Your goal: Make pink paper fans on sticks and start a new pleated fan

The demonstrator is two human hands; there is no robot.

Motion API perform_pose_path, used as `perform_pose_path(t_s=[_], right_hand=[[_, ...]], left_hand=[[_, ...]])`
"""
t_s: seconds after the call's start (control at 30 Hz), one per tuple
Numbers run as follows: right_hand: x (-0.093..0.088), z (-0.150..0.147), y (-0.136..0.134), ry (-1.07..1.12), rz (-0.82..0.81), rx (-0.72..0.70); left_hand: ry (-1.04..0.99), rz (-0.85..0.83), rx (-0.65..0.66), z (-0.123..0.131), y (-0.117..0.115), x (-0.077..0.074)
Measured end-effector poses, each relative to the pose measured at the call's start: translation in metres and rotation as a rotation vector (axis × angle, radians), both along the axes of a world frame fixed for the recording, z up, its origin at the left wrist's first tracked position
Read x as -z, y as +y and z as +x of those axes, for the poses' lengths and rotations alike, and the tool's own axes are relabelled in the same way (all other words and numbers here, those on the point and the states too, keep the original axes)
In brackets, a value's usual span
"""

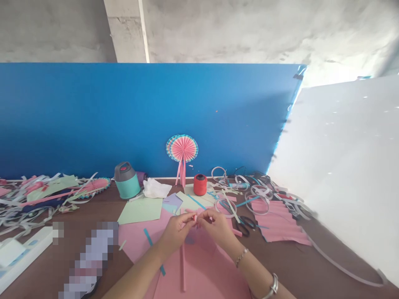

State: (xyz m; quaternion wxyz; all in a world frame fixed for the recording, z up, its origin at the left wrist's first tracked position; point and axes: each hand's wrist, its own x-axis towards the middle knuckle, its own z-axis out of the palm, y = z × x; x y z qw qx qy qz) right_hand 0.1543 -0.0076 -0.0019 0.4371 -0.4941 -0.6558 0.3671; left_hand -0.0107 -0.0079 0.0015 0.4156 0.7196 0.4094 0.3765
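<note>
My left hand [177, 228] and my right hand [215, 226] meet above a sheet of pink paper [212, 274]. Thumb and fingers of both are pinched together, fingertips nearly touching. A tiny red and pale bit shows between them, too small to name. Below my left hand runs a narrow pink paper strip [183, 270]; I cannot tell whether its upper end is held. Just beyond stands a red spool of thread [200, 185]. Black-handled scissors [246, 226] lie right of my right hand. A blue paper strip [149, 237] rests left of my left hand.
A round pleated pink paper fan [182, 148] leans on the blue partition [93, 116]. A teal jug-like container [127, 182], white tissue [156, 188] and green paper [140, 211] sit at the back left. Pleated pink paper [280, 222] and tangled strips lie right; more strips pile up far left.
</note>
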Motion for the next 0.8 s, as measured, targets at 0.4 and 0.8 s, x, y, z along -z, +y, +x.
perform_pose_path(t_s=[0.4, 0.8], right_hand=[[0.0025, 0.0009, -0.0005, -0.067, 0.097, -0.012], [0.0082, 0.0011, 0.0025, -0.025, 0.062, -0.022]], left_hand=[[0.005, -0.012, 0.018, 0.0002, 0.0018, 0.0042], [0.050, 0.028, 0.033, 0.0011, -0.0006, 0.0029]])
